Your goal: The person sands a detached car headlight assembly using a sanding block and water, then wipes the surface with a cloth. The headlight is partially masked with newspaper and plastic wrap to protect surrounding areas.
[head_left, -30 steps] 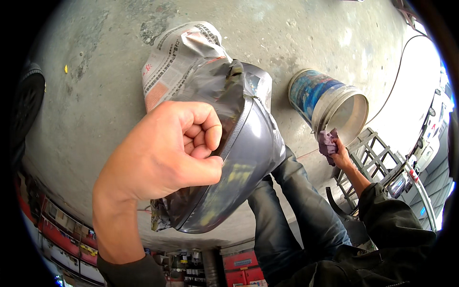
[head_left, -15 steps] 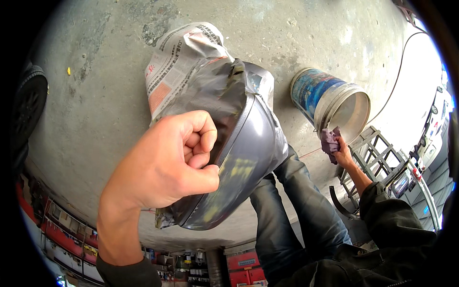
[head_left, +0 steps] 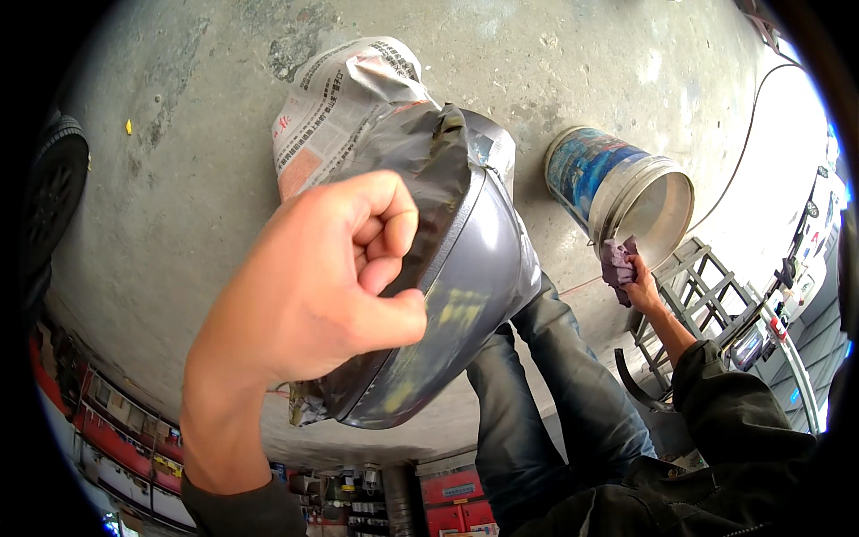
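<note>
A dark grey, glossy curved part (head_left: 488,255), resembling a car mirror housing, stands in front of me with yellowish patches on its surface. Crumpled newspaper (head_left: 344,98) and dark film (head_left: 398,143) wrap its far and left sides. My left hand (head_left: 309,268) is over the part's left edge, its fingers curled in and the thumb apart from them; I see nothing in it, and cannot tell whether it touches the part. My right hand (head_left: 642,288) grips a crumpled purple-grey cloth (head_left: 618,261) at the bucket's near rim.
To the right, a blue-printed bucket (head_left: 582,170) has its mouth toward me. A metal frame (head_left: 702,286) stands beside my right forearm. My jeans-clad legs (head_left: 573,385) are below the part. A tyre (head_left: 58,192) is at far left, with red shelving (head_left: 116,430) at lower left.
My left hand has moved slightly up and right, its thumb a little farther from the fingers. The right hand with the cloth has barely moved.
</note>
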Available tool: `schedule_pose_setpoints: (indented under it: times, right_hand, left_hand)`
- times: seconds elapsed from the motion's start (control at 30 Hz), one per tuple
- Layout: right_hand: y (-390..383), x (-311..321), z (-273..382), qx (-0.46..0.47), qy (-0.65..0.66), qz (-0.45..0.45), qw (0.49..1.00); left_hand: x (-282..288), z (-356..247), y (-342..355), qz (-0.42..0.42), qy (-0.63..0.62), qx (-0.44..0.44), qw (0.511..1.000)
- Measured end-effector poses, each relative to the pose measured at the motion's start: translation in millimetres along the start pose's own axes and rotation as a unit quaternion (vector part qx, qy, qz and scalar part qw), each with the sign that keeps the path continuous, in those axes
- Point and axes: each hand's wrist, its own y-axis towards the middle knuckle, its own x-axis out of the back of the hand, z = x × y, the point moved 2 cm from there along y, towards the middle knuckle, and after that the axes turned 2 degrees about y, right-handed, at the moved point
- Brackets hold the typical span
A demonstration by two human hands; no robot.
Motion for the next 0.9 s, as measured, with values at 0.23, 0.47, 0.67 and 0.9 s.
schedule_pose_setpoints:
  times: [0.23,0.47,0.67,0.9]
  right_hand:
    - [1.9,-0.8,-6.5,-0.004,0.014,0.003,1.000]
    - [2.8,1.1,-5.9,0.002,0.019,0.005,1.000]
    - [2.9,0.3,1.5,0.004,0.059,0.020,0.998]
    - [-1.5,8.6,12.8,-0.008,0.036,0.015,0.999]
  left_hand:
    - [0.9,5.7,-6.7,0.027,-0.058,0.076,0.995]
    - [-0.7,12.7,-19.2,0.009,-0.047,0.082,0.996]
    - [-5.1,-4.6,1.2,-0.022,-0.007,0.012,1.000]
    - [-2.2,-5.6,9.1,-0.015,-0.030,0.008,0.999]
